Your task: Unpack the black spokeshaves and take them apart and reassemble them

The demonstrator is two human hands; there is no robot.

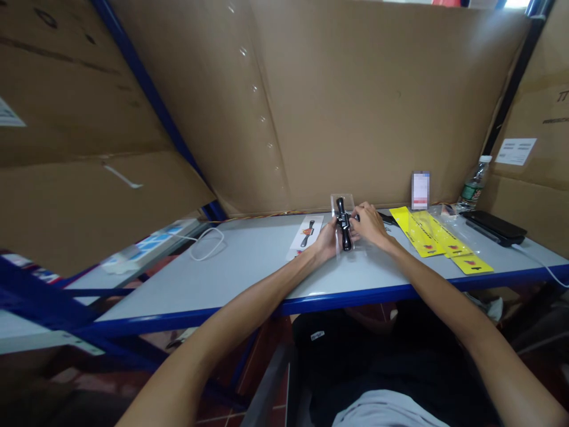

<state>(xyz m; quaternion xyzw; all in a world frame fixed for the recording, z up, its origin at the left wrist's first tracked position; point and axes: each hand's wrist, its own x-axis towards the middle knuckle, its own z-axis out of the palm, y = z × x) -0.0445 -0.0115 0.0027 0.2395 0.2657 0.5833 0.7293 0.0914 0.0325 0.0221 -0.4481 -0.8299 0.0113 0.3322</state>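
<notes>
A black two-handled tool [344, 223] lies upright in a clear plastic tray [349, 199] above the grey tabletop. My left hand [326, 240] grips the left side of the tray and tool, fingers closed. From the right, my right hand [370, 224] has its bent fingers at the tool's middle, pinching something small and dark there. Left of my left hand lies a white printed card [306, 232] with a picture of a similar tool. Yellow cards [418, 234] in clear plastic overlap to the right of my right hand.
A phone [420, 190] stands against the cardboard at the back. At the right are a water bottle [475, 185] and a black device [495, 228] with a white cable. Another white cable [208, 244] curls at the left. The table's blue edge [347, 300] runs in front.
</notes>
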